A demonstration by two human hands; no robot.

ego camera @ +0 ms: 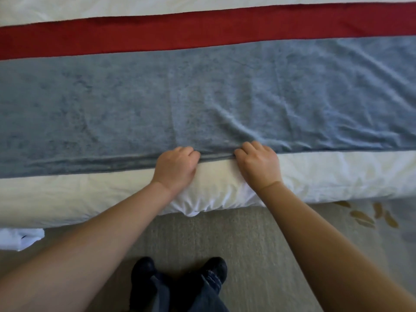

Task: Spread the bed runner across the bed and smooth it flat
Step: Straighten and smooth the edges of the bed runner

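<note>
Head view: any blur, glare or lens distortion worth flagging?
Head view: light soft and even, no glare; left hand, right hand and the bed runner fairly sharp; leaf pattern on the carpet at lower right smeared, shoes soft; runner's long edges slightly bowed.

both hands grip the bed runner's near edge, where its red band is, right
No: the head view shows the red band along the far edge of the bed runner. Its near edge is gripped by the left hand and right hand.

blue-grey runner (pixel 157 97), red band (pixel 202 30), wht bedding (pixel 90 194)
</note>
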